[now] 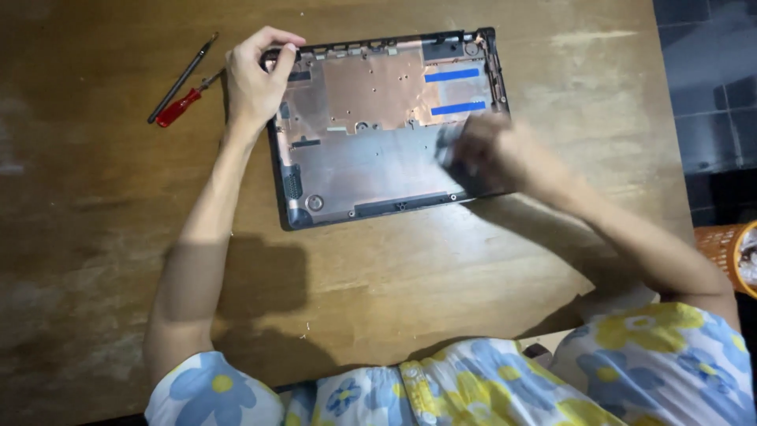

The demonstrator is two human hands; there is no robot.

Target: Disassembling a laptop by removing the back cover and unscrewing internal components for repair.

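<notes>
At table centre, hands (252, 83) gripping laptop shell (371, 158) edges.

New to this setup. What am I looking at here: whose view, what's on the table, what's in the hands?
There is one picture, taken by a camera worn on a person's head and looking down at their own two bare hands. There is no robot.

On the wooden table lies an opened laptop bottom shell, inside facing up, with a copper-coloured lining and two blue strips.

The left hand pinches the shell's far left corner. The right hand rests on the shell's near right part; it is blurred, so I cannot tell if it holds anything.

Left of the shell lie a red-handled screwdriver and a thin dark tool. An orange basket shows at the right edge. The person wears a flowered garment.
</notes>
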